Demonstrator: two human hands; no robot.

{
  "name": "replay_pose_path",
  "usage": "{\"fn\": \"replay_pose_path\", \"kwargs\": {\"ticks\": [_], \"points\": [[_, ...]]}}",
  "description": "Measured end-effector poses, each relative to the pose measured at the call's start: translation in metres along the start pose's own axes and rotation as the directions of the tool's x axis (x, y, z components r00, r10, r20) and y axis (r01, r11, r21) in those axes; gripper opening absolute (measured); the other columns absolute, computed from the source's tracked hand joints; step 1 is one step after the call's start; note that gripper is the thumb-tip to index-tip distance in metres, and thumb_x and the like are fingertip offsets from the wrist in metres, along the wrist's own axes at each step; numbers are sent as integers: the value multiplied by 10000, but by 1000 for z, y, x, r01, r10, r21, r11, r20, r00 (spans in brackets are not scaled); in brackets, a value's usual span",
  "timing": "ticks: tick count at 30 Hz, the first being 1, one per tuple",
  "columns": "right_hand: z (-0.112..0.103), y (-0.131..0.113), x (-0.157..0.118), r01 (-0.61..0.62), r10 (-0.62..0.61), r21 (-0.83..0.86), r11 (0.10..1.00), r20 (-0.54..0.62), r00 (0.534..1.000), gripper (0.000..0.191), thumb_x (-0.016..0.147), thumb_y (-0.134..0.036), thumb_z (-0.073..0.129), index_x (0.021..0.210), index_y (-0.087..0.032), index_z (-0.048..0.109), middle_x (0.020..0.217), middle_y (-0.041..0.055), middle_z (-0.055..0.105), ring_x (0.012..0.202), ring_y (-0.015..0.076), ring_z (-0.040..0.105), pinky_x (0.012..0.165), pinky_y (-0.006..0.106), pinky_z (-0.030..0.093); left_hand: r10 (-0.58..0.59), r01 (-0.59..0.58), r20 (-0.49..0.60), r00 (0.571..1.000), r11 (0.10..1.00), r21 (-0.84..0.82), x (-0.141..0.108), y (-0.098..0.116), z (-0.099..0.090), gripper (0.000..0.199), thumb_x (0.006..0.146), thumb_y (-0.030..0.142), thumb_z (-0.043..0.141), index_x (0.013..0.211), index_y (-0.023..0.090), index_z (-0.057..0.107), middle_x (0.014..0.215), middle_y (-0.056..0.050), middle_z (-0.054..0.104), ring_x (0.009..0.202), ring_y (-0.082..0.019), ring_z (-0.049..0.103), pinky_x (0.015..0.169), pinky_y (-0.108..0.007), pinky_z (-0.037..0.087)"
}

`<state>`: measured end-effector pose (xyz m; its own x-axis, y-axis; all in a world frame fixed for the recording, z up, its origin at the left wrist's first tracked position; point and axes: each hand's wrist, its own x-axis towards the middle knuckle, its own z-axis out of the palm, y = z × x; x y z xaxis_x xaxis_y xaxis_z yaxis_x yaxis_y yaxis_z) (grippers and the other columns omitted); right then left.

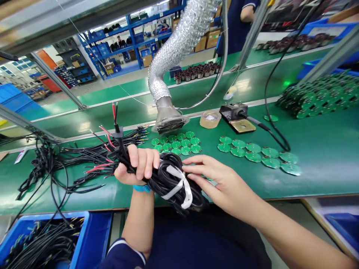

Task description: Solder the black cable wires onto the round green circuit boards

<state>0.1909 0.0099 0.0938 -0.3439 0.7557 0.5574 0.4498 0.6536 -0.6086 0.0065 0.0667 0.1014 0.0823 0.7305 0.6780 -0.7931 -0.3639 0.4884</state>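
A coil of black cable (169,181) hangs above the near edge of the workbench (316,145), its long axis slanting down rightward from the left hand (141,164), which is wrapped firmly round its upper-left end. The right hand (220,179) is nearer the bulky looped part, fingers extended at its right flank; whether they pinch anything I cannot tell. The loops are glossy and doubled, crossed by a white tie (183,183); stripped red and black leads (114,112) poke up beyond the left fist.
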Motion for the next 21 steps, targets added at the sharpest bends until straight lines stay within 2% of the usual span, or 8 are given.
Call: {"fn": "replay_pose_path", "kwargs": {"ticks": [7, 10, 13, 15, 17, 19, 21], "points": [[12, -2, -8, 15, -14, 41, 999, -33, 999, 139, 869, -105, 481, 939, -183, 572, 942, 50, 583, 892, 89, 574, 770, 187, 503, -32, 34, 48, 998, 999, -40, -6, -4, -8, 370, 763, 453, 554, 563, 205, 367, 236, 121, 212, 198, -69, 227, 380, -232, 286], [15, 1, -10, 39, -40, 39, 998, 9, 999, 188, 870, -79, 460, 988, -185, 560, 915, 48, 556, 853, 84, 558, 730, 188, 496, -54, 59, 58, 997, 995, -81, -7, -6, -11, 354, 758, 453, 566, 576, 206, 389, 243, 118, 228, 210, -75, 257, 396, -233, 299], [15, 8, -10, 120, -118, -24, 992, 68, 991, 228, 877, -84, 447, 1060, -179, 545, 923, 56, 550, 819, 90, 545, 704, 203, 492, -75, 78, 31, 997, 988, -132, -9, -10, -16, 362, 762, 469, 558, 577, 209, 386, 237, 123, 187, 207, -75, 228, 387, -233, 285], [12, 11, -8, 189, -180, -79, 979, 112, 977, 218, 882, -99, 445, 1060, -170, 549, 899, 56, 555, 785, 97, 533, 665, 210, 482, -101, 93, -46, 994, 984, -153, -12, -14, -18, 381, 749, 486, 564, 565, 210, 377, 239, 128, 142, 210, -67, 179, 377, -230, 265], [10, 14, -5, 253, -231, -144, 957, 153, 961, 189, 883, -110, 448, 1026, -162, 561, 873, 55, 565, 761, 108, 525, 638, 222, 467, -150, 122, -180, 972, 980, -158, -15, -18, -21, 414, 719, 525, 578, 553, 210, 368, 254, 133, 91, 226, -58, 128, 373, -226, 248], [10, 18, -3, 321, -282, -221, 921, 192, 940, 156, 885, -134, 456, 987, -160, 570, 865, 57, 576, 747, 121, 521, 626, 240, 452, -235, 190, -311, 921, 967, -169, -16, -24, -23, 448, 703, 588, 567, 558, 210, 376, 281, 134, 60, 249, -52, 102, 377, -223, 248], [12, 23, -1, 391, -331, -273, 879, 240, 913, 135, 890, -159, 450, 945, -159, 574, 857, 59, 583, 735, 132, 518, 623, 254, 442, -346, 283, -410, 844, 937, -206, -16, -31, -26, 472, 728, 655, 501, 601, 206, 433, 313, 126, 114, 269, -50, 149, 397, -220, 280]]}}
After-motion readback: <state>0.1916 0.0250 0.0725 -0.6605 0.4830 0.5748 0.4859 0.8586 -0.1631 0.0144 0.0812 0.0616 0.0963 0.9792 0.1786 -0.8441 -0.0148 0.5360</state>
